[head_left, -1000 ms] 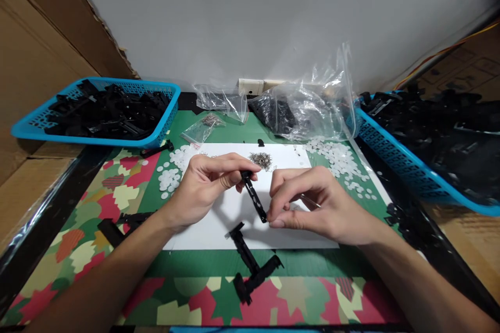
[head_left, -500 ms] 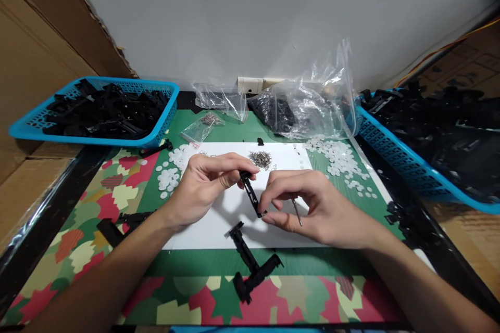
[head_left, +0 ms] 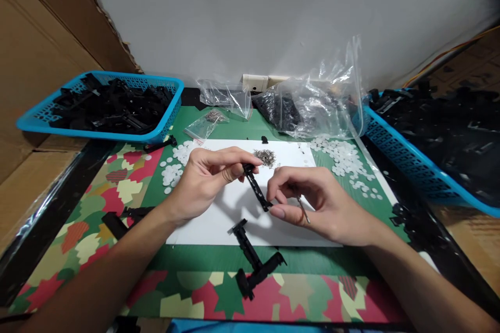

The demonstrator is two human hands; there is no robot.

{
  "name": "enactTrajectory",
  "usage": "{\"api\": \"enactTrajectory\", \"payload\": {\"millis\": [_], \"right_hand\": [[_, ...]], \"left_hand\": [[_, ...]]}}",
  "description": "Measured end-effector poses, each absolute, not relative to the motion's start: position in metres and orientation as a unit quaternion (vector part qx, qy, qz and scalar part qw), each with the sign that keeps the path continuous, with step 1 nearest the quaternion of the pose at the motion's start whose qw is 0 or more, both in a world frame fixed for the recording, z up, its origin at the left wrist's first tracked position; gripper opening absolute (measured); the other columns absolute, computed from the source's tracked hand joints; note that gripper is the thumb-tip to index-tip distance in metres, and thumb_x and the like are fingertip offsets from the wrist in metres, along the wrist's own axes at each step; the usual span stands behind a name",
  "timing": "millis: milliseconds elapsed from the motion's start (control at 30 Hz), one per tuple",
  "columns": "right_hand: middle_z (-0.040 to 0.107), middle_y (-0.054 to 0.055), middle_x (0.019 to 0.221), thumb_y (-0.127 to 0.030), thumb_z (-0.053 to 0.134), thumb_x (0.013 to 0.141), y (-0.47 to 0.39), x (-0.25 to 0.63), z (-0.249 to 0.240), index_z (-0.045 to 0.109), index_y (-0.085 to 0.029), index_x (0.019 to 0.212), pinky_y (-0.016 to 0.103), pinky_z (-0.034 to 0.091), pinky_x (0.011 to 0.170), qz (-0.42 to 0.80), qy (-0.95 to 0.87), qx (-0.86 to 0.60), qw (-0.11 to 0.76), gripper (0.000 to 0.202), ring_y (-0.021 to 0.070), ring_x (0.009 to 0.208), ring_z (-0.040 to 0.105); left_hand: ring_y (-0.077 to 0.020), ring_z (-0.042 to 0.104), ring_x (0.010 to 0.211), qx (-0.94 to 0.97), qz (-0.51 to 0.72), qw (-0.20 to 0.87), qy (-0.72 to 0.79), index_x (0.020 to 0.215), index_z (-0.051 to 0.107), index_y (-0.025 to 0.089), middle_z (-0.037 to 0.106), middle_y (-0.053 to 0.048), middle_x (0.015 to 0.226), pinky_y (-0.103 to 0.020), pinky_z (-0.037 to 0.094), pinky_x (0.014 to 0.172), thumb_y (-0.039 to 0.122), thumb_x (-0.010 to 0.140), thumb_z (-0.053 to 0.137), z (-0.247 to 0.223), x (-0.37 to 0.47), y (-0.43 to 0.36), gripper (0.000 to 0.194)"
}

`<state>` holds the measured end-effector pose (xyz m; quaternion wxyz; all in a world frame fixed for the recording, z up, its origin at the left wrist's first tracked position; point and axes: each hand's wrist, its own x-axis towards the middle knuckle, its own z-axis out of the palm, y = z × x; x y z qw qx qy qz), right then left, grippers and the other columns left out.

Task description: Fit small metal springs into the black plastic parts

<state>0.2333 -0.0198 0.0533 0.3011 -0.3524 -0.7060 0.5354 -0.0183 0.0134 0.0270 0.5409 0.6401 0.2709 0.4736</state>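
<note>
Black narrow part (head_left: 257, 188), frame centre — upper end pinched between thumb and fingers of left hand (head_left: 219, 177); right hand (head_left: 308, 203) half-curled at lower end, thin metal tool (head_left: 303, 209) in its grasp.

Left hand (head_left: 213, 178), one: thumb and index finger pinched, bare left forearm (head_left: 121, 260) sloping down and outward from it. Right hand (head_left: 322, 203), one: right of the left hand, fingers curled, thumb extended toward it; bare right forearm (head_left: 417, 278) farther right.

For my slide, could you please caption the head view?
Two bare hands hold a slim black plastic part above white paper.
</note>
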Motion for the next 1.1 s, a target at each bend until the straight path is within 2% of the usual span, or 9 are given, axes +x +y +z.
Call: {"api": "enactTrajectory", "payload": {"millis": [167, 233, 400, 533, 667, 767, 867, 967, 1100], "right_hand": [[0.060, -0.001, 0.086, -0.032, 0.095, 0.081, -0.016, 0.231, 0.049, 0.067, -0.022, 0.106, 0.028, 0.045, 0.067, 0.503, -0.711, -0.367, 0.327, 0.039, 0.0142, 0.075, 0.054], [0.064, -0.001, 0.087, -0.031, 0.094, 0.082, -0.014, 0.230, 0.045, 0.068, -0.022, 0.115, 0.027, 0.046, 0.065, 0.451, -0.727, -0.386, 0.345, 0.043, 0.0142, 0.075, 0.056], [0.078, 0.003, 0.097, -0.026, 0.082, 0.093, -0.010, 0.234, 0.037, 0.077, -0.022, 0.106, 0.029, 0.049, 0.069, 0.306, -0.777, -0.398, 0.380, 0.014, 0.0155, 0.079, 0.066], [0.079, 0.003, 0.095, -0.023, 0.080, 0.093, -0.003, 0.246, 0.032, 0.080, -0.023, 0.103, 0.031, 0.050, 0.070, 0.272, -0.787, -0.410, 0.372, 0.010, 0.0171, 0.081, 0.070], [0.080, 0.005, 0.097, -0.025, 0.079, 0.093, 0.003, 0.257, 0.026, 0.080, -0.022, 0.101, 0.033, 0.052, 0.074, 0.293, -0.782, -0.418, 0.358, 0.009, 0.0197, 0.086, 0.072], [0.079, 0.006, 0.100, -0.026, 0.079, 0.094, 0.005, 0.261, 0.027, 0.080, -0.022, 0.103, 0.034, 0.052, 0.077, 0.313, -0.789, -0.417, 0.325, 0.011, 0.0203, 0.087, 0.071], [0.077, 0.006, 0.109, -0.031, 0.086, 0.089, 0.007, 0.265, 0.034, 0.076, -0.024, 0.124, 0.034, 0.052, 0.080, 0.343, -0.790, -0.419, 0.287, 0.037, 0.0210, 0.092, 0.068], [0.073, 0.006, 0.109, -0.035, 0.088, 0.087, 0.008, 0.269, 0.039, 0.063, -0.026, 0.145, 0.034, 0.051, 0.080, 0.411, -0.755, -0.415, 0.297, 0.063, 0.0204, 0.091, 0.064], [0.071, 0.008, 0.110, -0.039, 0.069, 0.104, 0.009, 0.271, 0.041, 0.072, -0.023, 0.130, 0.034, 0.048, 0.084, 0.471, -0.701, -0.406, 0.349, 0.031, 0.0213, 0.097, 0.063]], "left_hand": [[-0.0188, 0.072, 0.095, 0.637, 0.484, 0.529, 0.281, 0.109, 0.088, 0.027, 0.080, -0.009, 0.103, -0.028, 0.056, 0.079, 0.030, 0.098, 0.078, 0.028, -0.018, 0.013, 0.015], [-0.0188, 0.073, 0.097, 0.635, 0.489, 0.527, 0.283, 0.108, 0.088, 0.028, 0.080, -0.009, 0.105, -0.027, 0.057, 0.081, 0.029, 0.097, 0.079, 0.028, -0.017, 0.013, 0.015], [-0.0180, 0.073, 0.098, 0.648, 0.488, 0.501, 0.300, 0.109, 0.088, 0.026, 0.080, -0.008, 0.106, -0.025, 0.058, 0.081, 0.025, 0.095, 0.081, 0.030, -0.016, 0.012, 0.015], [-0.0211, 0.074, 0.106, 0.702, 0.478, 0.426, 0.313, 0.116, 0.085, 0.024, 0.081, -0.010, 0.113, -0.030, 0.059, 0.091, 0.023, 0.094, 0.082, 0.030, -0.013, 0.009, 0.022], [-0.0228, 0.073, 0.111, 0.786, 0.449, 0.307, 0.295, 0.136, 0.076, 0.024, 0.079, -0.010, 0.123, -0.036, 0.060, 0.096, 0.019, 0.094, 0.081, 0.020, -0.012, 0.005, 0.042], [-0.0218, 0.074, 0.106, 0.821, 0.430, 0.255, 0.275, 0.134, 0.074, 0.021, 0.080, -0.010, 0.117, -0.036, 0.061, 0.090, 0.009, 0.098, 0.071, 0.012, -0.012, 0.003, 0.038], [-0.0211, 0.074, 0.102, 0.832, 0.414, 0.240, 0.279, 0.126, 0.076, 0.018, 0.080, -0.010, 0.111, -0.034, 0.060, 0.087, 0.004, 0.099, 0.065, 0.011, -0.012, 0.003, 0.033], [-0.0210, 0.074, 0.102, 0.843, 0.398, 0.229, 0.280, 0.123, 0.076, 0.018, 0.080, -0.009, 0.110, -0.034, 0.059, 0.087, 0.005, 0.100, 0.064, 0.011, -0.011, 0.003, 0.029], [-0.0217, 0.071, 0.106, 0.868, 0.361, 0.212, 0.266, 0.126, 0.073, 0.016, 0.077, -0.010, 0.112, -0.034, 0.059, 0.088, 0.004, 0.101, 0.062, 0.008, -0.011, 0.003, 0.030]]}}
